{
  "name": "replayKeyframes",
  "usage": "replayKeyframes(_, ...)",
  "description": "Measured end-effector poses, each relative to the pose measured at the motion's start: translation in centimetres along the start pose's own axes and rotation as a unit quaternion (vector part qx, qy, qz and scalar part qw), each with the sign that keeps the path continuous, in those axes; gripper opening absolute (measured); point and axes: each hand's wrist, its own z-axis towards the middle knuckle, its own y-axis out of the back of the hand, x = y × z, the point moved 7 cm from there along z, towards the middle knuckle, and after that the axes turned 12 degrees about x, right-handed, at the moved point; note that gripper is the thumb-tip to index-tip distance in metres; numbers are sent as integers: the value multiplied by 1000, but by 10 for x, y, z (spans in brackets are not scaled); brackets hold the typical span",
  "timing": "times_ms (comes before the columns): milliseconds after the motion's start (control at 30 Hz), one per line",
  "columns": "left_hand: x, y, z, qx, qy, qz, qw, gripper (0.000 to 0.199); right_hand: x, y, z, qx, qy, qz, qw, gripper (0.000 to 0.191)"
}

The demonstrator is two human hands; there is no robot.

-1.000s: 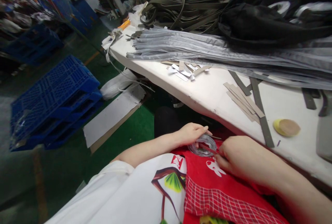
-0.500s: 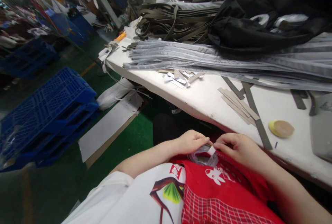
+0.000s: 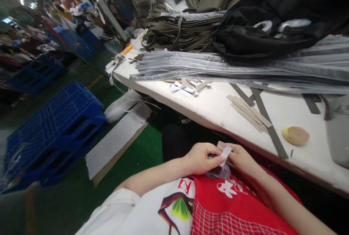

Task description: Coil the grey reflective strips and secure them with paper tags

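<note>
My left hand (image 3: 201, 158) is closed at my lap, with thumb and fingertips at the lower part of a short white strip (image 3: 226, 154). My right hand (image 3: 241, 158) is closed close beside it, its fingertips at the strip's upper end. A small beige piece (image 3: 220, 144) sticks out above the fingers. Beneath both hands, against the red apron (image 3: 245, 206), lies a coiled bundle in clear plastic (image 3: 218, 173), partly hidden by the fingers. Something dark olive shows between the left fingers; its shape is hidden.
On the white table (image 3: 207, 108) lie beige strips (image 3: 249, 113), white paper scraps (image 3: 184, 88), a yellow-rimmed round roll (image 3: 296, 135), long grey plastic-wrapped strips (image 3: 177, 64), olive straps (image 3: 185, 31) and a black bag (image 3: 259, 39). Blue pallets (image 3: 57, 118) and a board (image 3: 117, 140) are at the left.
Both hands have shifted slightly and drawn closer together. The white strip now stands up between the fingertips, and a beige piece shows above them. The view has tilted up a little.
</note>
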Motion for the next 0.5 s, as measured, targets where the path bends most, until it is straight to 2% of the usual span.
replayKeyframes(67,-2,7,-3,-43,-2,35,998,25,11,3,-5,-29,17,-83,996,37)
replayKeyframes(133,2,14,-3,-87,27,58,994,24,22,6,-11,-56,32,-158,985,37)
replayKeyframes(167,6,14,-2,-91,47,54,993,25,26,6,-14,-61,33,-180,981,38)
replayKeyframes(233,14,11,2,-77,78,29,994,26,30,7,-18,-52,28,-179,982,39)
replayKeyframes(300,17,7,6,-66,88,17,994,26,31,5,-21,-15,24,-143,989,40)
replayKeyframes(400,10,7,6,-89,90,42,991,22,37,4,-26,32,34,-137,989,42)
replayKeyframes(500,0,7,3,-107,88,57,989,20,40,8,-30,22,16,-178,984,45)
